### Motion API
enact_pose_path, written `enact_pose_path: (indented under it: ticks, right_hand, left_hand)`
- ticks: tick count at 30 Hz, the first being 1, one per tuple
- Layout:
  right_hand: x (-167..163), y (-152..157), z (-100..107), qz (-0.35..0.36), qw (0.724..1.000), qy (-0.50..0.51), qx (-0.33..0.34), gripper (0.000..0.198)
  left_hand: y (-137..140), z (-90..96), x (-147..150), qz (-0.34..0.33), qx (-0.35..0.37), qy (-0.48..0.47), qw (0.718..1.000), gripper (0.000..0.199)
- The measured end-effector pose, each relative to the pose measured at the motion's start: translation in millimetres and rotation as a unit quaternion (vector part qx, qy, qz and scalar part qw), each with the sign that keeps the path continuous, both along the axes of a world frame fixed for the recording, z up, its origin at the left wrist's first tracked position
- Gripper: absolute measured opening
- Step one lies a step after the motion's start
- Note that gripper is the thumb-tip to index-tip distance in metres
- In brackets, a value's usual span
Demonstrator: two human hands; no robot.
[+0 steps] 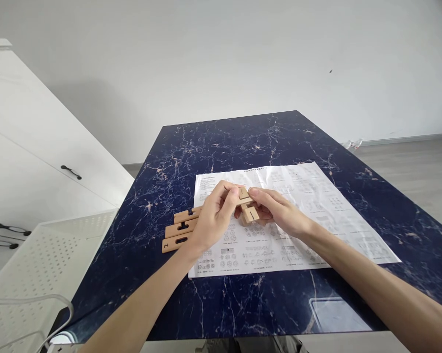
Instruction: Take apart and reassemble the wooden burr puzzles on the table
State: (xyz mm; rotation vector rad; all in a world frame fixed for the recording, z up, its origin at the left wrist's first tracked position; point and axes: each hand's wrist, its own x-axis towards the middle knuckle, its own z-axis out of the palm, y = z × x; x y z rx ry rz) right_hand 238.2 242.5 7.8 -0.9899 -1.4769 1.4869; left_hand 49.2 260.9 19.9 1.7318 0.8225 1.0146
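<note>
Between both hands, above a printed sheet point(298, 250), are crossed wooden puzzle pieces point(250, 214) fitted together or touching; I cannot tell how they lock. My left hand point(218, 211) is closed on them, its thumb on the upper piece. From the other side my right hand point(279, 208) pinches them, thumb on top, with its other fingers partly hidden beneath. Left of my left hand lie several notched wooden puzzle bars point(171, 244) side by side, one marked 2. Their right ends are hidden behind the hand and wrist.
The dark blue marbled table point(221, 142) extends beyond the sheet to a pale wall point(221, 63). White cabinets point(51, 142) with black handles stand at the left. A perforated white surface point(40, 260) and a pale cable point(64, 301) are at the lower left.
</note>
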Motion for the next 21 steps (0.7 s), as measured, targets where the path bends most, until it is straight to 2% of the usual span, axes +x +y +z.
enact_pose_path:
  ticks: [9, 16, 19, 21]
  right_hand:
    - [0.1, -0.8, -2.8, -0.004, 1.000, 0.002, -0.016, 0.053]
    - [-1.9, 1.2, -5.0, -0.012, 1.000, -0.014, 0.007, 0.057]
    - [-0.8, 2.5, -6.1, -0.066, 0.996, -0.049, 0.038, 0.062]
    - [-0.1, 4.0, -8.9, -0.138, 0.979, -0.131, 0.071, 0.060]
  left_hand:
    - [-1.5, 1.6, -3.4, 0.002, 0.044, 0.032, 0.999, 0.029]
    - [1.3, 1.7, -0.7, -0.012, -0.056, 0.022, 0.998, 0.028]
    - [8.1, -4.9, -1.1, 0.019, -0.089, -0.015, 0.996, 0.028]
    - [14.2, -8.9, -2.1, 0.047, -0.117, -0.056, 0.990, 0.029]
